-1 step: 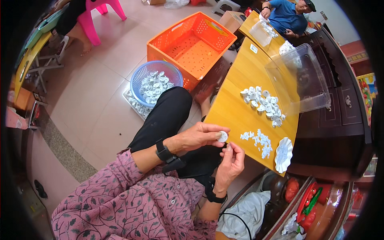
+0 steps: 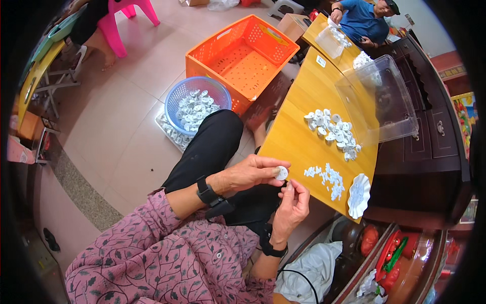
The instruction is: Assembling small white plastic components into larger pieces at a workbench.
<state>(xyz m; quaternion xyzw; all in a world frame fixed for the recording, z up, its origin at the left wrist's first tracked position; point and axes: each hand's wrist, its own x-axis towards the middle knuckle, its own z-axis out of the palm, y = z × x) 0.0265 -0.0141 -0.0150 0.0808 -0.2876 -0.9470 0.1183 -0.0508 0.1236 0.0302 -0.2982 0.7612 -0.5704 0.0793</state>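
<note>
My left hand [image 2: 248, 173] pinches a small white round plastic piece [image 2: 282, 173] between thumb and fingers, its flat face showing small marks or holes. Just below it, my right hand [image 2: 292, 209] has thumb and forefinger pressed together near the disc's lower edge; anything between those fingertips is too small to make out. Both hands are over my lap at the near edge of the yellow wooden table [image 2: 291, 137]. On the table lie a heap of similar white round pieces [image 2: 334, 133] and a scatter of tiny white bits [image 2: 330, 178]. A white scalloped dish [image 2: 359, 206] contains more tiny bits.
A blue basket [image 2: 172, 109] of white pieces stands beside my knee, with an orange crate [image 2: 202, 76] behind it. A clear plastic bin [image 2: 400, 101] lies across the table's right side. At the far end another person [image 2: 364, 23] handles white pieces. Dark drawers [image 2: 425, 167] border the right.
</note>
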